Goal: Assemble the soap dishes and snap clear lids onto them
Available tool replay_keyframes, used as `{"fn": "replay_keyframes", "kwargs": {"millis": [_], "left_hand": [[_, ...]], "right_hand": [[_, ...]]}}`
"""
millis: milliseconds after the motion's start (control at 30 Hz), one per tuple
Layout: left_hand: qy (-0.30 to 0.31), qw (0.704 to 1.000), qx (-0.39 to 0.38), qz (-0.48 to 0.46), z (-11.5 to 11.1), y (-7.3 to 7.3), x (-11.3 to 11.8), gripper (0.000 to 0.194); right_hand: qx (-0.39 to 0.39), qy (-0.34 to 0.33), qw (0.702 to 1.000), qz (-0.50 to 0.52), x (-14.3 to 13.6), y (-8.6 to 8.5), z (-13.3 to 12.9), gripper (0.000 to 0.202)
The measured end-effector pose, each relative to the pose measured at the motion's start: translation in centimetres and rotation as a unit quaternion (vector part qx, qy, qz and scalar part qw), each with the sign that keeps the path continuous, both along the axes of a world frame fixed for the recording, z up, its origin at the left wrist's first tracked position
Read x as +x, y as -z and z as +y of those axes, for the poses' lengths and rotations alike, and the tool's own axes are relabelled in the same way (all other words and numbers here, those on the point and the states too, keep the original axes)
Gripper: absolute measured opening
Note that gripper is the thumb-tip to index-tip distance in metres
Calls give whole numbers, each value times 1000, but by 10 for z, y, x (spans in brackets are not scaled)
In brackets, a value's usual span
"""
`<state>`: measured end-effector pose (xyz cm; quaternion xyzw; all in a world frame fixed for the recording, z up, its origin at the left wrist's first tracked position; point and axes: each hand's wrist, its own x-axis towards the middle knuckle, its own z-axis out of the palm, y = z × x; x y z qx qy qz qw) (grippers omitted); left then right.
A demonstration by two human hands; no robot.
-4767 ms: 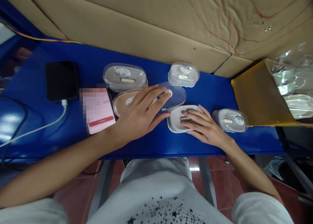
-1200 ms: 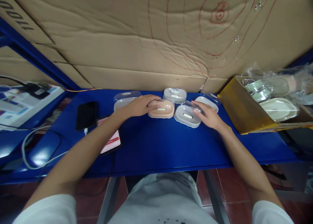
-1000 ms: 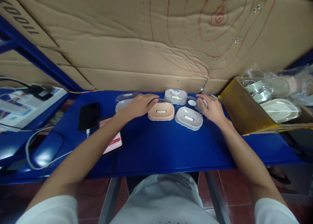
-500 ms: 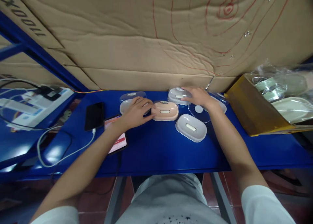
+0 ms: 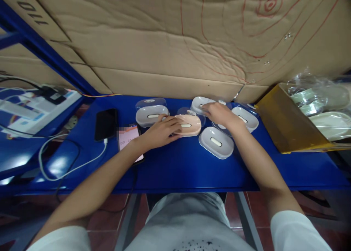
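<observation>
My left hand grips the left end of a peach soap dish, fingers over its rim and thumb at its front side. At the back, my right hand has its fingers curled over the right end of a pale grey soap dish, fingertips near its light insert. A clear lid shows behind that hand. Another clear lid lies behind the peach dish. In front, between my forearms, lies a grey soap dish; one more grey dish is at my left hand's far side.
A further grey dish lies beyond my right wrist. An open carton of plastic-wrapped pieces stands right. Two phones, one dark and one lit, lie left, near a power strip with cables. A cardboard wall rises behind.
The clear lid is off the back grey dish and now shows behind my right hand, whose fingers have curled over that dish. My left hand has shifted right, farther over the peach dish.
</observation>
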<state>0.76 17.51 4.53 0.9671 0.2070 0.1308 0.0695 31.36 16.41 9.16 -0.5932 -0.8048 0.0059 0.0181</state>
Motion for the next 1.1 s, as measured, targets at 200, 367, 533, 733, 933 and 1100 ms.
{"fn": "replay_keyframes", "kwargs": {"millis": [200,367,533,733,933,1100], "left_hand": [[-10,997,-64,-40,-9,-6,3,27],[-33,989,-113,-86,-11,-5,3,30],[-41,993,-73,-80,-11,1,8,29],[-217,972,58,-69,-6,-7,0,32],[-269,960,39,64,15,-10,-40,39],[-243,966,42,80,31,3,-60,43]], "right_hand": [[0,-6,1000,-19,2,25,11,44],[5,-6,1000,0,9,25,16,40],[24,11,999,32,16,22,17,42],[88,82,987,103,29,9,19,49],[209,194,955,79,45,-17,8,43],[132,231,963,31,82,-24,-45,38]]}}
